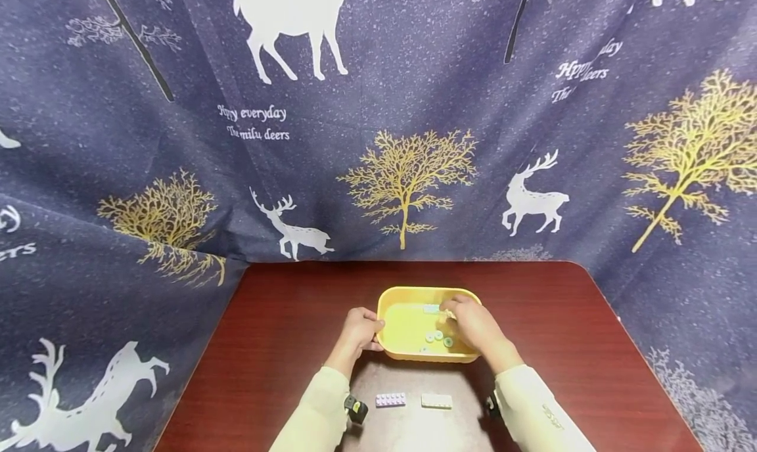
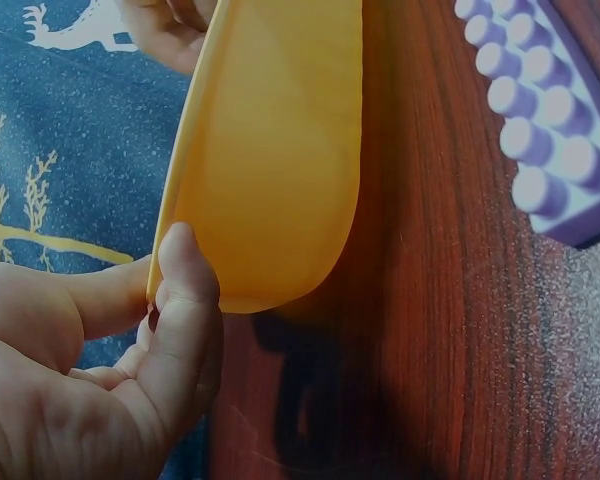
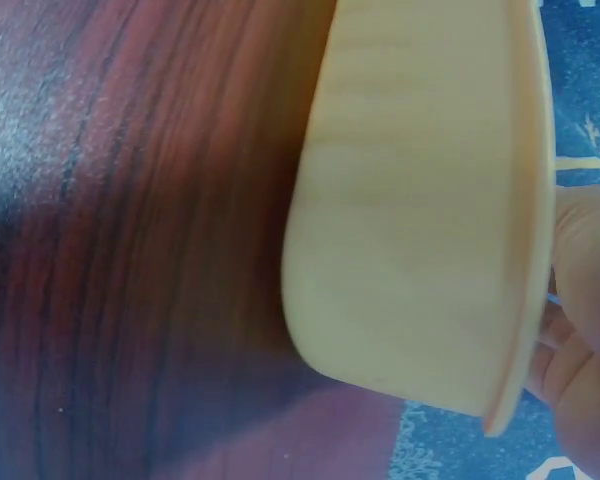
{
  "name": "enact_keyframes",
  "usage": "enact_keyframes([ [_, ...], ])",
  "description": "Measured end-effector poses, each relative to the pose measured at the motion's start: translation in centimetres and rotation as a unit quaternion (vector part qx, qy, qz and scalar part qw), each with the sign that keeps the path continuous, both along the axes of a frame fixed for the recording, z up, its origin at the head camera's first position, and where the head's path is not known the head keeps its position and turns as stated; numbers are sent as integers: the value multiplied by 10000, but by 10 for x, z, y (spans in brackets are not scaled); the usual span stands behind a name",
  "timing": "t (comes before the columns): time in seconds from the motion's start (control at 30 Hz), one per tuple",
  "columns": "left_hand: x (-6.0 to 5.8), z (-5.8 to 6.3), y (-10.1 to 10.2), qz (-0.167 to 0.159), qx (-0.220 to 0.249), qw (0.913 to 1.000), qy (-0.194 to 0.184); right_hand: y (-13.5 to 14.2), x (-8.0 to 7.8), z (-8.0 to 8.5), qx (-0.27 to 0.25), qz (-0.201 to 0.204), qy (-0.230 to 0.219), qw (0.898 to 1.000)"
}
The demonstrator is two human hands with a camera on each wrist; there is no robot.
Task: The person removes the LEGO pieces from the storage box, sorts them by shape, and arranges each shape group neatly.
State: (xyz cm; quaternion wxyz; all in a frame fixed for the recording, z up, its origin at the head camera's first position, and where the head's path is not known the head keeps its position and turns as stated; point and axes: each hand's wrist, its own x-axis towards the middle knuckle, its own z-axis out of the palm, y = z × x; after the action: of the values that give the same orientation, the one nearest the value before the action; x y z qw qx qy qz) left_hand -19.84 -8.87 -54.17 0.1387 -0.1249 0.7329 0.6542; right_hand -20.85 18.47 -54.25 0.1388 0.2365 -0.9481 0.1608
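The yellow tub sits toward the far side of the tabletop, and we judge it to be thin moulded plastic: light, fairly stiff, with walls that may flex a little if squeezed. Its smooth sides look slippery, so we would take hold at the lipped rim, thumb on one face and fingers on the other, and keep it level because its contents look loose. Inside lie small round pieces near the front wall and a pale blue piece further back; we expect these to be light, hard and quick to slide or roll, best pinched at their edges. Our left hand pinches the tub's rim at its left end, while our right hand reaches over the right end with its fingers inside; we cannot tell whether they grip anything. Nearer us, apart from the tub, a purple brick and a cream brick lie side by side, probably rigid and easy to take by their long sides. Beyond the tabletop hangs a dark blue cloth printed with deer and trees.
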Motion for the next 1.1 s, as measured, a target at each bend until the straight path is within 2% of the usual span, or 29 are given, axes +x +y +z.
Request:
enact_keyframes([
  [0.43, 0, 1, 1, -46, -28, 10000, 63, 3, 15, 27, -222, 148, 365, 9990],
  [0.67, 2, 1, 1, -44, -16, 10000, 54, 12, 26, 31, -307, 123, 492, 9982],
  [1.1, 0, 2, 1, -58, 5, 10000, -2, 36, 55, 36, -480, -188, 648, 9966],
])
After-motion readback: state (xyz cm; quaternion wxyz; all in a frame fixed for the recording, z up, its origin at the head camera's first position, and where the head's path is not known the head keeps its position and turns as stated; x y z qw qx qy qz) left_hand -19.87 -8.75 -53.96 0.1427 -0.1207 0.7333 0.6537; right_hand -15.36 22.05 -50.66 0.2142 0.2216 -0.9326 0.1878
